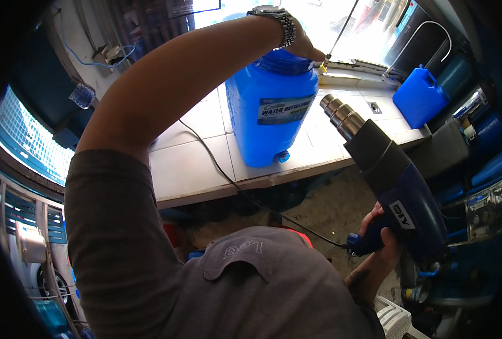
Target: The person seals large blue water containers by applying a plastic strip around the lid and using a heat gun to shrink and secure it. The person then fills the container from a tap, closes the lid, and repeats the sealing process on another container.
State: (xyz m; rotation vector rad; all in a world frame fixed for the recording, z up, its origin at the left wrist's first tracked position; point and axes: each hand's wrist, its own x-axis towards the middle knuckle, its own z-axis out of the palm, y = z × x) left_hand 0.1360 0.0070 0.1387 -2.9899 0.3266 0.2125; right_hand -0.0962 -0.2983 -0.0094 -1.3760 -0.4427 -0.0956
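A tall blue plastic water container (262,124) with a label on its side stands upright on the white tiled counter. A small blue tap (284,156) sits low on its front. My left hand (304,46), with a metal watch on the wrist, reaches over to the container's dark blue lid (285,62) and grips it from above; most of its fingers are hidden. In my right hand (387,240) is a dark blue and black heat gun (400,181), held by the handle. Its metal nozzle (342,116) points up and left, toward the container but apart from it.
A black power cord (214,161) runs from the heat gun's handle across the counter's front edge. Farther right stands a flat blue jerrycan (421,99) near a drain (374,107). A bright window (341,28) lies behind. At lower right is a white plastic chair (395,322).
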